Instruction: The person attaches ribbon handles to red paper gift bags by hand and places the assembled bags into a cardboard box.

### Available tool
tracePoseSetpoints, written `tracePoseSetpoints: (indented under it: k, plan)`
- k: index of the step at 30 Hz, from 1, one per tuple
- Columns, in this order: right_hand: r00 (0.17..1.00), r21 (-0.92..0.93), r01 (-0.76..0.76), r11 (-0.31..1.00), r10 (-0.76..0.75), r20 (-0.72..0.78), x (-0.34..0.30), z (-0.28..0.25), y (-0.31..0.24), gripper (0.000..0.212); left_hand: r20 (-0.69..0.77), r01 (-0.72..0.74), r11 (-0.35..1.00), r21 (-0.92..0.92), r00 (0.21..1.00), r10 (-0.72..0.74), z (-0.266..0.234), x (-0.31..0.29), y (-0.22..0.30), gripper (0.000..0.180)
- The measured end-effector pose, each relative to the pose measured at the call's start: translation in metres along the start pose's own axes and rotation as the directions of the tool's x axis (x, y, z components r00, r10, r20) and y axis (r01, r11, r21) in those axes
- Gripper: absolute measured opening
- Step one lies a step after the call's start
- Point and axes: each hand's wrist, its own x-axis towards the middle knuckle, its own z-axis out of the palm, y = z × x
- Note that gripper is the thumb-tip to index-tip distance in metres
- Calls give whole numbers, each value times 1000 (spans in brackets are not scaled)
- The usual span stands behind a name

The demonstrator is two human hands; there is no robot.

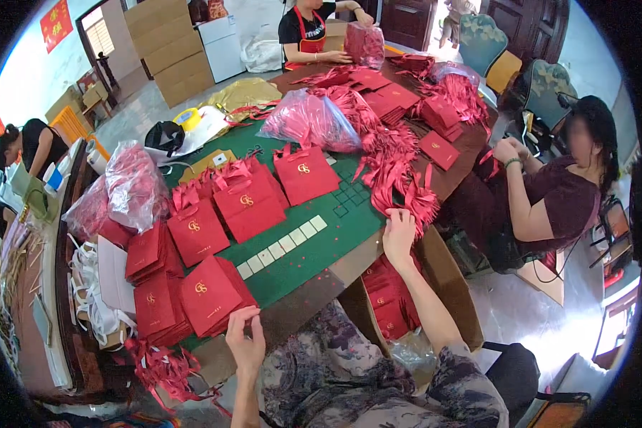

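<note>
- Right hand (399,234) reaches into the glossy red ribbon heap (403,178) on the right of the green-topped bench (353,232); I can't tell whether it grips.
- Left hand (246,342), loosely open, seems empty beside the near stack of red paper bags (214,296).
- Looks like ribbon-picking; freeing one strand would call for a light pinch.
</note>
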Motion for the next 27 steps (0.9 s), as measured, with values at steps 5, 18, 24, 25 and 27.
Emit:
tracePoseSetpoints:
  k: [5,18,24,25,27]
  plan:
    - [996,84,46,995,-53,77,9,13,-13,11,-27,20,1000,-10,999,-20,-15,-4,-1,10]
    - [971,265,103,959,-155,182,-12,-14,-80,31,-130,26,987,156,991,-6,-40,19,-19,12]
    - [963,200,88,976,-135,234,-30,-23,-65,17,-88,-90,850,519,983,158,-51,75,-73,41]
    - [962,216,120,969,-167,214,-31,-23,-64,16,-33,-126,816,564,984,175,-52,83,-83,50]
    - [954,235,36,971,-103,280,-33,-24,-65,11,18,-77,765,639,996,86,-48,92,-99,63]
